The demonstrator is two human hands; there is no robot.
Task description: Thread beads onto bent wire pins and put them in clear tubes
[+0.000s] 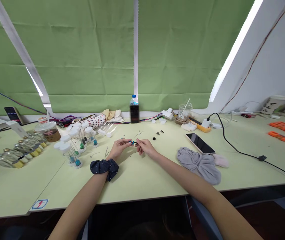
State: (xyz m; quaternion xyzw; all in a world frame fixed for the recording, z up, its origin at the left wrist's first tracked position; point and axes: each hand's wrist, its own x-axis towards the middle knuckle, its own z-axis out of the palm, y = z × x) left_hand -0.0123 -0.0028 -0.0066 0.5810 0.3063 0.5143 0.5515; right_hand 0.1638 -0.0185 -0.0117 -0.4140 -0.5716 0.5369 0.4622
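Note:
Over the middle of the table my left hand (119, 147) pinches a small blue piece (132, 142), too small to name. Facing it, my right hand (144, 147) has its fingertips closed on a small black piece (135, 143) that meets the blue one. Beyond my hands lie thin metal pins (139, 132), two black screw-like pieces (160, 132) and a round black disc (154, 138). More bent metal pieces (106, 152) rest left of my left hand. A dark scrunchie (104, 168) circles my left wrist.
Several white-capped clear tubes (66, 149) with blue and green pieces stand at left, beside a row of glass bottles (14, 156). A water bottle (134, 110) stands at the back. At right are a phone (200, 143), a grey cloth (199, 165), a black cable (239, 148) and orange clips (279, 136).

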